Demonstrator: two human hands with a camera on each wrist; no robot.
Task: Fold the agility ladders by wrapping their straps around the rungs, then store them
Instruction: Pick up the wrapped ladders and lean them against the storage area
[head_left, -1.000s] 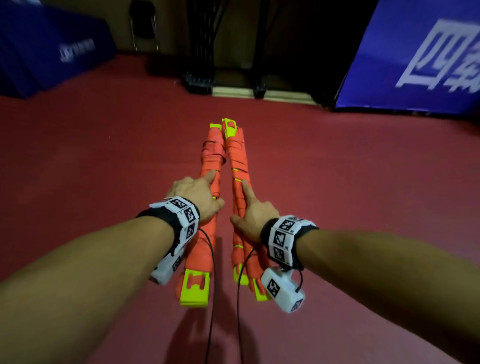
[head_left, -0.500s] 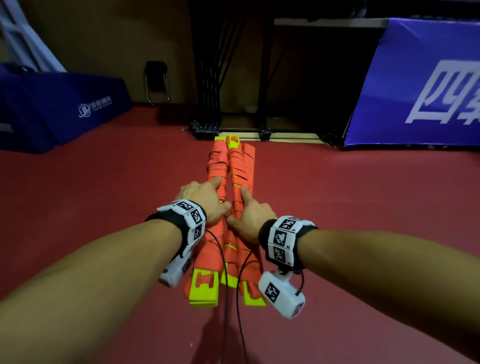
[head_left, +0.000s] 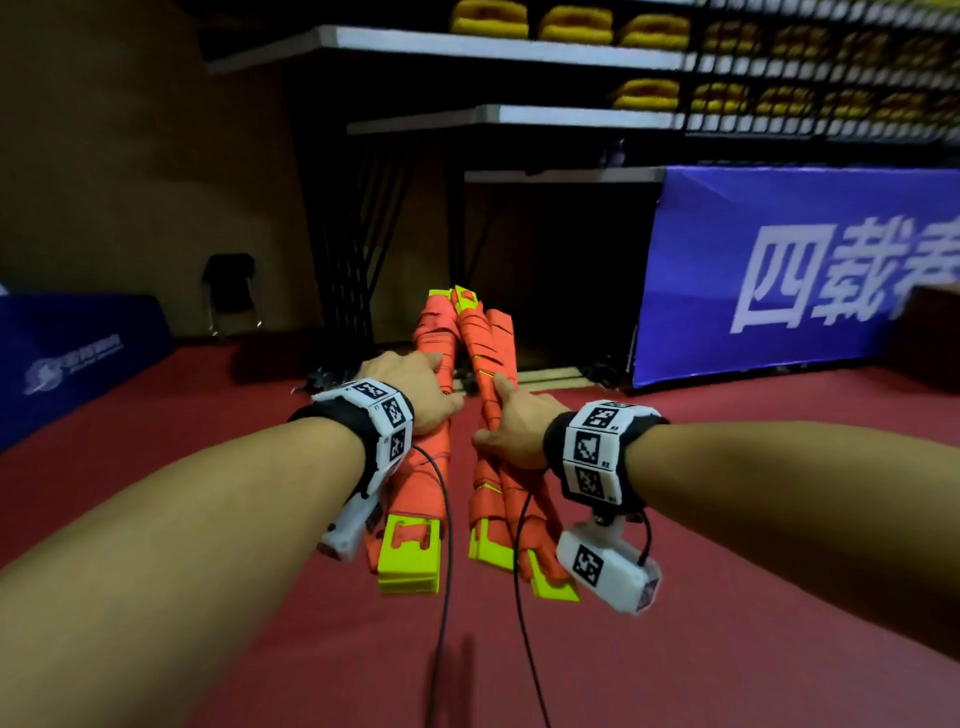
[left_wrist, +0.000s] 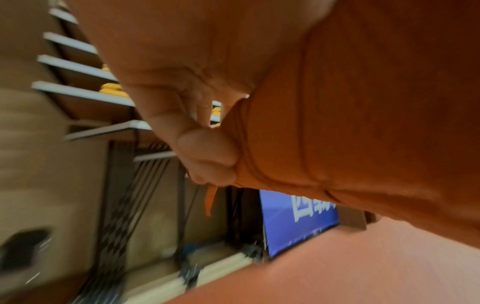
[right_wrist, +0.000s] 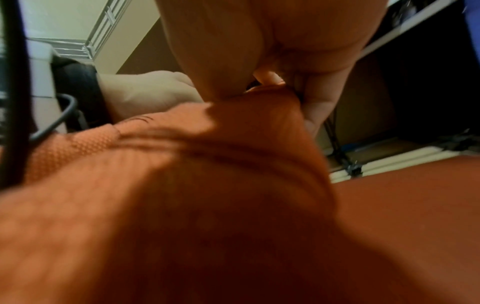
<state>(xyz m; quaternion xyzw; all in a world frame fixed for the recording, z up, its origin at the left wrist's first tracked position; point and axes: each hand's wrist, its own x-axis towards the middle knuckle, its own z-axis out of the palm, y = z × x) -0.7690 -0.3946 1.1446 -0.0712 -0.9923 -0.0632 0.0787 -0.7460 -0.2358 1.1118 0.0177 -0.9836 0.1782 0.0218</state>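
On the far left, a blue padded block (head_left: 78, 358) is sitting on the red floor (head_left: 727, 649), with a dark chair (head_left: 228, 291) standing behind it against the wall.

Your left hand (head_left: 410, 395) is gripping the left bundle (head_left: 421, 483), a ladder with its orange strap wound round the yellow-green rungs. The left wrist view is showing your fingers (left_wrist: 207, 156) curling under the orange wrap (left_wrist: 363, 123), with a loose strap end (left_wrist: 210, 199) dangling below them. The bundle is being held above the floor, its near end with the slotted rungs (head_left: 413, 556) pointing back at you and its far end aimed at the dark opening under the shelves (head_left: 519, 119).

Just beside it, your right hand (head_left: 514, 431) is clasping the right bundle (head_left: 493, 364), thumb on the near side; in the right wrist view your fingers (right_wrist: 319, 111) are wrapping over the orange webbing (right_wrist: 182, 185). The two bundles are nearly meeting at their far tips and lying a little apart at the near ends.

Above, the shelves are carrying rows of yellow cushions (head_left: 571, 26). To the right, a blue banner (head_left: 805, 270) with white characters is standing on the floor.
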